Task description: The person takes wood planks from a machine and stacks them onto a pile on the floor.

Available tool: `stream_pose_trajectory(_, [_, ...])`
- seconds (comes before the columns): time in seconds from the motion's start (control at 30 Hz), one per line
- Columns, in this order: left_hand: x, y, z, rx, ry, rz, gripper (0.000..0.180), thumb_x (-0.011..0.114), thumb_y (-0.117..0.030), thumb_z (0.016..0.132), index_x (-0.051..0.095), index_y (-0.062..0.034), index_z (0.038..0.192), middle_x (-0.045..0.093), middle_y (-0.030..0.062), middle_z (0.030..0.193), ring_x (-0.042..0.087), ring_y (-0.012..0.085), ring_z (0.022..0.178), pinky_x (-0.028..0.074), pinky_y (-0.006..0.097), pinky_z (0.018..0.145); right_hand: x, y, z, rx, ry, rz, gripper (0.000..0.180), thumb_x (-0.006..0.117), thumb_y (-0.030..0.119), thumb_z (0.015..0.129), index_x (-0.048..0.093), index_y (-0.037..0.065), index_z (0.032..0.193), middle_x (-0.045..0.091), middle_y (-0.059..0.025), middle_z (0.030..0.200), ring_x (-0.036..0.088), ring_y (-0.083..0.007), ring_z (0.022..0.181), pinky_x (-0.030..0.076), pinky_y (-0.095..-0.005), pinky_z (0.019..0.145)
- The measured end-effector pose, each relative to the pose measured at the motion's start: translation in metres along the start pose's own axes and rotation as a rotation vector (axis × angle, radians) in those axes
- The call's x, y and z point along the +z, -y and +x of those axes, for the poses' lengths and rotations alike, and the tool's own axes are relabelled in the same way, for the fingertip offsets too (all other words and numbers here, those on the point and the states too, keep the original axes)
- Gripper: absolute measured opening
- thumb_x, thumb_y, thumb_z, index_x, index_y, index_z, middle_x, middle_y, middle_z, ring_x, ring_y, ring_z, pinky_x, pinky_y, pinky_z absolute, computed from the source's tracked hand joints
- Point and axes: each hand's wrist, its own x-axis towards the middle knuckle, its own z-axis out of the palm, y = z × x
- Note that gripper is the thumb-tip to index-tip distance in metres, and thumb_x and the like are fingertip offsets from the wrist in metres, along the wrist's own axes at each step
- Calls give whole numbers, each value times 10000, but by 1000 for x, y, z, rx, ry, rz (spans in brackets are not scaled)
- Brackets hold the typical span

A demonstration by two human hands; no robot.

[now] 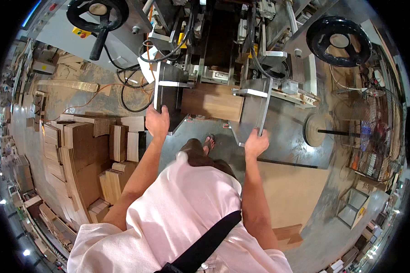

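My left hand is closed around the near end of the left metal side plate of a machine. My right hand grips the near end of the right metal side plate in the same way. Between the two plates lies a flat light-brown wooden board, its far edge up against the machine. Neither hand touches the board. My fingertips are partly hidden behind the plates' edges.
Black handwheels stand at the upper left and upper right. Stacked wooden boards fill the floor at my left. Cables hang by the machine. At right are a pedestal fan and a large flat panel.
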Motion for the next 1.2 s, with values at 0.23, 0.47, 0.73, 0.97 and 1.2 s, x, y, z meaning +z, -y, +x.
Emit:
stream_pose_trajectory(0.23, [0, 1, -1, 5, -21, -8, 384, 673, -300, 802, 599, 49, 945, 631, 273, 918, 595, 474, 886, 462, 522, 781, 1, 2, 1, 38, 7, 0, 217, 637, 196, 788, 628, -19, 810, 634, -249, 777, 603, -450, 760, 455, -505, 711])
stream_pose_trajectory(0.47, [12, 15, 4, 68, -81, 19, 394, 664, -333, 821, 609, 33, 958, 634, 271, 925, 601, 469, 886, 469, 515, 791, 10, 0, 7, 2, -18, 49, 221, 648, 204, 789, 628, -15, 813, 633, -245, 769, 602, -450, 747, 456, -506, 695])
stream_pose_trajectory(0.73, [6, 2, 0, -30, 2, -3, 372, 685, -289, 813, 611, 34, 981, 646, 262, 918, 615, 462, 891, 475, 506, 796, 9, -16, 3, 22, -12, 6, 232, 662, 200, 789, 627, -27, 818, 629, -251, 755, 604, -445, 741, 453, -503, 698])
stream_pose_trajectory(0.97, [6, 10, 3, 8, -44, 17, 368, 675, -289, 818, 614, 42, 968, 648, 259, 901, 615, 461, 888, 476, 509, 785, -1, 4, -4, 80, 46, 81, 229, 654, 187, 781, 635, -36, 831, 634, -254, 782, 603, -450, 764, 458, -495, 709])
stream_pose_trajectory(1.2, [-3, -8, 5, -83, 103, 33, 424, 654, -310, 813, 598, 43, 1041, 632, 264, 999, 605, 454, 934, 474, 506, 833, 3, -8, -1, 60, 5, 31, 197, 656, 180, 780, 644, -11, 827, 644, -244, 789, 622, -426, 751, 473, -484, 709])
